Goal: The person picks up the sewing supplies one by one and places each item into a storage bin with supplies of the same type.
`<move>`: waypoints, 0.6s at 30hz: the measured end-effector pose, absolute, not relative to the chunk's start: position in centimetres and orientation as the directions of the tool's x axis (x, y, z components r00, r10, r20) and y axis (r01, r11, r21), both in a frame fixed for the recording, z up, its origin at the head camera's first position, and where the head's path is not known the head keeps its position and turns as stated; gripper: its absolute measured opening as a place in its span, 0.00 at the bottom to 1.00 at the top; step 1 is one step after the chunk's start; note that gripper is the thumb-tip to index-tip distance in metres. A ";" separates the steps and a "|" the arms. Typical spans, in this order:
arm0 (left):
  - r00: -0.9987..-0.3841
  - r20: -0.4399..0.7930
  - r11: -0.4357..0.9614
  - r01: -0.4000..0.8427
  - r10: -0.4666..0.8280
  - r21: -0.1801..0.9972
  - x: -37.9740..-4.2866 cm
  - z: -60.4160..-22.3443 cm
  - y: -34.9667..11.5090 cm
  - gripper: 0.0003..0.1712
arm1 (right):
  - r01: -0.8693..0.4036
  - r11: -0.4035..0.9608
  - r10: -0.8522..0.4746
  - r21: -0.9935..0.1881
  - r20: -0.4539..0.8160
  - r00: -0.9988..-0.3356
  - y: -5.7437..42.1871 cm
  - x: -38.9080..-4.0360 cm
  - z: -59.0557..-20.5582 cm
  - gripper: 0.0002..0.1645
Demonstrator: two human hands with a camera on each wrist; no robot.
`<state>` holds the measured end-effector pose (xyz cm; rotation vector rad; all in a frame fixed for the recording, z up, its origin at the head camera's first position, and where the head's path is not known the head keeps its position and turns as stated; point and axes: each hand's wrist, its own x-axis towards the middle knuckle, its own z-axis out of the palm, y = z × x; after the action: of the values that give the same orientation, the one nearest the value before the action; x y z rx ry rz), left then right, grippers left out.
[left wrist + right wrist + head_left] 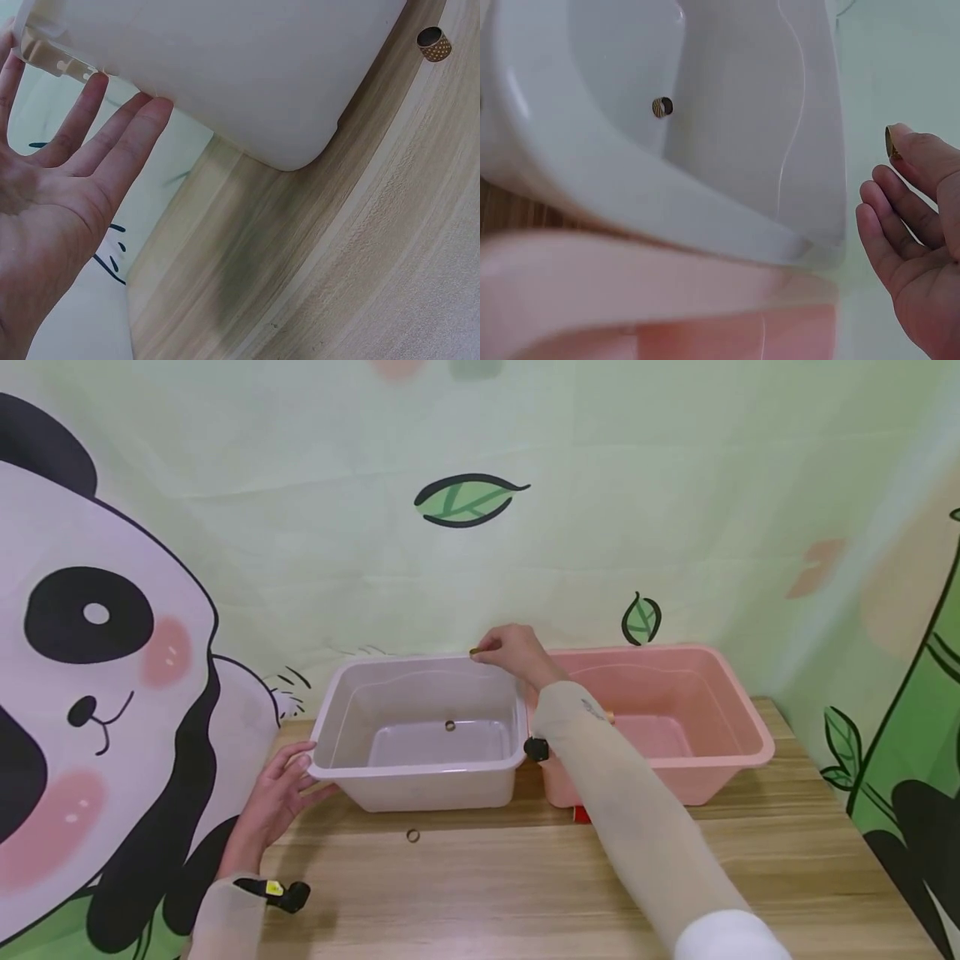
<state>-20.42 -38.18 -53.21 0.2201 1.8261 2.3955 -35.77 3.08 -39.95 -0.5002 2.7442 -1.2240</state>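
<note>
My right hand pinches a small brass-coloured ring between thumb and index finger. It is above the back right rim of the white plastic bin; the other fingers bend loosely. A second ring lies inside that bin, on its floor near the back wall. On the table in front of the bin stands another ring with a dotted surface. My left hand has its fingers extended, with fingertips against the bin's left end by the rim.
A pink bin stands close on the right of the white one, partly behind my right forearm. A small orange item shows inside it. Something red pokes out by its base. Behind the wooden table hangs a panda-printed cloth.
</note>
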 end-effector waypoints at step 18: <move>-0.982 0.027 -0.251 -0.021 0.187 0.968 -20.4 -53.1 -38.2 0.15 | -0.251 0.627 -0.329 -0.738 0.042 -0.943 1.6 -36.2 -40.0 0.13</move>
<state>-20.42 -38.25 -53.10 0.2054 1.8355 2.3759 -36.19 1.61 -40.02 -0.4912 2.7451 -1.2221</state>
